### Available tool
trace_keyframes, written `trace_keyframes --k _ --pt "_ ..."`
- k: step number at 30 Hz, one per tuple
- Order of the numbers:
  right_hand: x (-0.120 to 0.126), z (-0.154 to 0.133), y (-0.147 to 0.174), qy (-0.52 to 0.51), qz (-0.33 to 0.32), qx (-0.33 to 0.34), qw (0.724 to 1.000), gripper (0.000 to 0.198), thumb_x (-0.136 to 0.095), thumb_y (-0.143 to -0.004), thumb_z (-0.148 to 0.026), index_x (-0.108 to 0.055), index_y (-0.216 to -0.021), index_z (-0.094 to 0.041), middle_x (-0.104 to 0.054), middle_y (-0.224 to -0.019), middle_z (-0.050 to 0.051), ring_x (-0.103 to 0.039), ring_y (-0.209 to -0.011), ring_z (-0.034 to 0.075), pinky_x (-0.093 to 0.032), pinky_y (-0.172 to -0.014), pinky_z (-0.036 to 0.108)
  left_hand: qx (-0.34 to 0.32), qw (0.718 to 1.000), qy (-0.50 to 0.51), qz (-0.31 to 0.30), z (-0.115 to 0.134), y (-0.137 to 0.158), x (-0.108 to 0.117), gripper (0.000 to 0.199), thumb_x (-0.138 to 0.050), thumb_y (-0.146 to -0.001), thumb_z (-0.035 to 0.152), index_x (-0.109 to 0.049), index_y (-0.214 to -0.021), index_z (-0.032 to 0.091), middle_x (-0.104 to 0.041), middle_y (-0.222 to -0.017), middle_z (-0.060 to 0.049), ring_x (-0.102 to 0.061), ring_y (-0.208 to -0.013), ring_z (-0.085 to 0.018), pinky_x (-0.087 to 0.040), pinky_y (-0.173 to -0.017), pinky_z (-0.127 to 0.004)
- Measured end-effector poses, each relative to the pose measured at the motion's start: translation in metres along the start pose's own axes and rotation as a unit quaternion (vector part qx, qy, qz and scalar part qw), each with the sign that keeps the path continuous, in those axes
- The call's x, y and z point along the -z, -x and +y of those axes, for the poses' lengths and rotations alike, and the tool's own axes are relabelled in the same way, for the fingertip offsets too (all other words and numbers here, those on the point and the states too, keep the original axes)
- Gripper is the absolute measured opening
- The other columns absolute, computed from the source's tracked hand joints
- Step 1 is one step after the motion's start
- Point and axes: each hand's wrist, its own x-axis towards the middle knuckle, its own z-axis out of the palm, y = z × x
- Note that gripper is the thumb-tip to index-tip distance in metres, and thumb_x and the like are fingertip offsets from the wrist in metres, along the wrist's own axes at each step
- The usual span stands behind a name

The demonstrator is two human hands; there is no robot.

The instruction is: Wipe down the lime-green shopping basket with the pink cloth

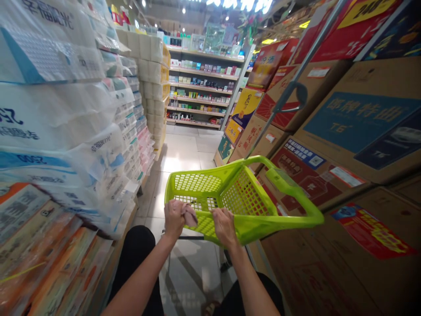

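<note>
A lime-green plastic shopping cart (259, 224) stands crosswise in front of me, its handle pointing right. My left hand (174, 218) is closed at the near rim by the left corner, with a crumpled greyish-pink cloth (190, 215) bunched in it; the cloth hangs against the rim. Further right along the same rim, my right hand (224, 224) is closed with its fingers curled over the edge. Through the slotted walls the floor shows, and no goods are visible inside the basket. The undersides of both hands are hidden.
Stacked tissue packs (66, 109) rise close on the left. On the right, piled cardboard cartons (368, 114) stand near the cart handle, with a metal pole (296, 87) slanting before them. Tiled floor (184, 149) leads to shelves of small boxes (204, 83) at the back.
</note>
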Motion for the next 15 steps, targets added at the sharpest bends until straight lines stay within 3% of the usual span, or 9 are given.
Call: trace_keyframes --k 4,6,10,12,15 --pt "0.006 0.022 0.001 0.045 0.019 -0.05 0.998 0.043 -0.028 -0.102 -0.031 -0.062 -0.078 -0.021 -0.067 -0.081 0.002 -0.053 -0.084 0.017 -0.027 -0.082 0.03 0.077 0.995 0.045 0.038 -0.035 0.008 0.022 0.039 -0.043 -0.077 0.006 -0.066 -0.103 0.023 -0.052 -0.108 -0.009 -0.049 -0.106 -0.025 -0.042 -0.097 -0.042" --pt "0.004 0.023 -0.005 0.093 0.013 -0.07 0.993 0.045 -0.033 -0.101 -0.035 -0.064 -0.072 -0.021 -0.069 -0.076 0.003 -0.055 -0.078 0.017 -0.026 -0.076 0.03 0.101 0.991 0.079 0.039 -0.032 0.019 0.018 0.039 -0.042 -0.079 0.008 -0.065 -0.105 0.025 -0.053 -0.107 -0.008 -0.05 -0.106 -0.024 -0.041 -0.099 -0.042" --pt "-0.007 0.018 -0.016 0.147 -0.021 -0.04 0.988 0.046 -0.041 -0.098 -0.033 -0.067 -0.063 -0.019 -0.07 -0.069 0.007 -0.058 -0.067 0.017 -0.024 -0.069 0.032 0.112 0.984 0.14 0.022 -0.005 0.028 -0.004 0.024 -0.047 -0.088 0.02 -0.062 -0.106 0.026 -0.054 -0.108 -0.006 -0.051 -0.107 -0.022 -0.042 -0.101 -0.042" --pt "-0.011 0.02 -0.016 0.149 -0.015 -0.027 0.988 0.043 -0.043 -0.096 -0.029 -0.067 -0.061 -0.019 -0.07 -0.068 0.006 -0.058 -0.067 0.017 -0.024 -0.069 0.032 0.143 0.978 0.146 0.029 0.003 0.013 -0.014 0.017 -0.052 -0.087 0.023 -0.062 -0.101 0.023 -0.054 -0.105 -0.007 -0.053 -0.103 -0.022 -0.045 -0.098 -0.043" --pt "-0.013 0.028 -0.015 0.134 -0.007 0.002 0.991 0.039 -0.046 -0.093 -0.025 -0.067 -0.061 -0.02 -0.07 -0.069 0.003 -0.059 -0.069 0.015 -0.025 -0.071 0.03 0.167 0.974 0.146 0.044 0.0 -0.035 -0.021 0.015 -0.06 -0.086 0.026 -0.063 -0.099 0.02 -0.058 -0.107 -0.007 -0.054 -0.106 -0.022 -0.046 -0.097 -0.046"
